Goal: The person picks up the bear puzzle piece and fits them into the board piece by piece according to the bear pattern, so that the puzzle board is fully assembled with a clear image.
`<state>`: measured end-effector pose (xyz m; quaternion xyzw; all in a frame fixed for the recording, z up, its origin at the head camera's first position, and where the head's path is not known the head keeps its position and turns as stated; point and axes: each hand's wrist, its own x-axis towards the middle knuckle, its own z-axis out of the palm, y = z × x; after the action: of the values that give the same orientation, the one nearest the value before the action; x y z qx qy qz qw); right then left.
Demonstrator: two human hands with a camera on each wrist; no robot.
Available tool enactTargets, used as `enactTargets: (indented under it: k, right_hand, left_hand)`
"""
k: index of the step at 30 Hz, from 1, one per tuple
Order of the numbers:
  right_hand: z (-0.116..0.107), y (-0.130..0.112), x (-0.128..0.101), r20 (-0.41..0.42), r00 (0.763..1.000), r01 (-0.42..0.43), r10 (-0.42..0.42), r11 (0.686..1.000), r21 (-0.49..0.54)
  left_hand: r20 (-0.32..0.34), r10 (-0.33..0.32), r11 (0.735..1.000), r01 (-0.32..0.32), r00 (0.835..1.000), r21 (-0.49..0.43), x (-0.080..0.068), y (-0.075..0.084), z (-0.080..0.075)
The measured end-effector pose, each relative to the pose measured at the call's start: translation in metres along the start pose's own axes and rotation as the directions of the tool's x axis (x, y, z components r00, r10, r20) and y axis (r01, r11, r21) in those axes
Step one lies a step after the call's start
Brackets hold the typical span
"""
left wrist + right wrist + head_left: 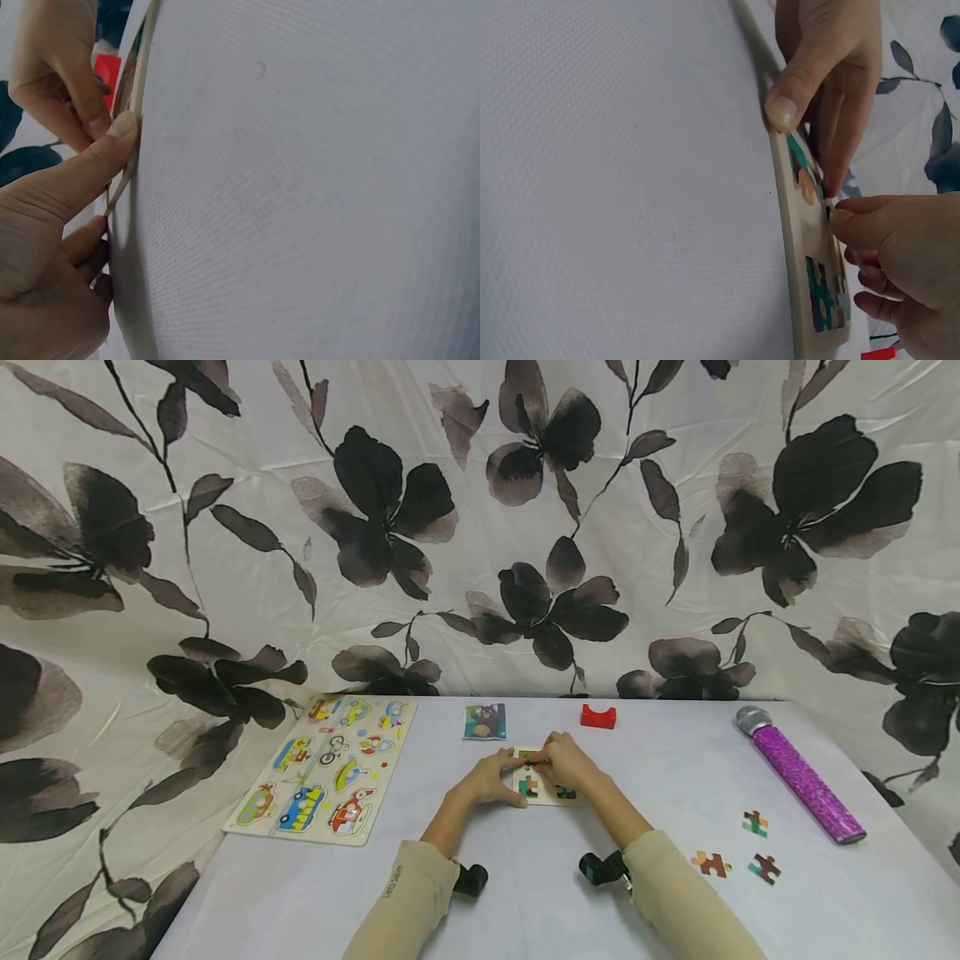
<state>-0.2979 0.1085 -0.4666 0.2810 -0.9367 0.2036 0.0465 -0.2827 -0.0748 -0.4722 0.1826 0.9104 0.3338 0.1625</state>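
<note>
A small wooden puzzle board (546, 796) lies on the table between both hands, with colourful jigsaw pieces set in it. My left hand (491, 779) grips the board's left side, its thumb on the near edge in the left wrist view and its fingers toward the far side. At the board's upper part, the right hand (567, 766) pinches a puzzle piece, mostly hidden by the fingers. In the right wrist view the right thumb and index fingertips (840, 214) are right at the board's surface, close to the left fingers. A green piece (821, 296) sits in the board there.
Several things lie around: loose puzzle pieces (765, 867) and a glittery purple microphone (806, 777) to the right, a vehicle picture board (330, 777) at left. Behind the puzzle stand a bear picture card (485, 722) and a red block (597, 717). A floral cloth (465, 527) hangs behind.
</note>
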Motion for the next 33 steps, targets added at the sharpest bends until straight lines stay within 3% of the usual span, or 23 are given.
enactTargets:
  k: [9,22,33]
  right_hand:
    - [-0.0032,0.0008,-0.0035,0.078,0.996,-0.042,0.045,0.999,-0.033]
    - [-0.0047,0.0018,-0.0035,0.093,0.994,-0.062,0.061,0.998,0.009]
    - [-0.0065,-0.0014,-0.0016,0.125,0.989,-0.084,0.085,0.996,-0.013]
  left_hand:
    - [-0.005,0.007,0.999,-0.007,1.0,0.031,0.0003,0.0006,-0.0013]
    - [0.002,0.017,0.999,-0.017,1.0,0.04,0.0017,0.0015,-0.0015]
    - [-0.003,0.016,0.999,-0.015,1.0,0.034,0.0011,0.0023,-0.001]
